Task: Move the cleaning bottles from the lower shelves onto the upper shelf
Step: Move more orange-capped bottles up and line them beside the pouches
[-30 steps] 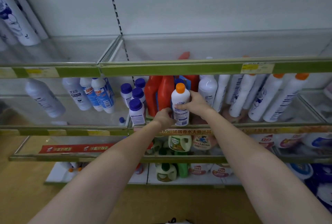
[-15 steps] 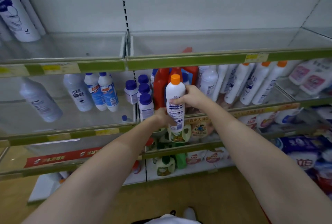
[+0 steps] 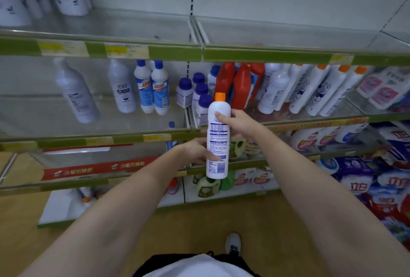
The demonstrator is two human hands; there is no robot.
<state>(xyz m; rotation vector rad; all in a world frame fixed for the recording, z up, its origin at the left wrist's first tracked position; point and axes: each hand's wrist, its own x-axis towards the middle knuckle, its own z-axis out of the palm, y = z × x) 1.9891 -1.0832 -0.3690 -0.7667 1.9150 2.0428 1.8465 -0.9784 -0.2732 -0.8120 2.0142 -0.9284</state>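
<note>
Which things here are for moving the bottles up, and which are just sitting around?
For the job:
held white bottle, gripped by left hand and right hand
upper shelf
orange-capped bottles
red bottles

Just there:
detergent bags
red banner

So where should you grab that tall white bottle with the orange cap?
Around its straight round body, from the sides, as both hands do now. The white bottle stands upright; the right hand holds it high up, the left hand lower down. The orange cap is probably too small for a steady hold.
</note>
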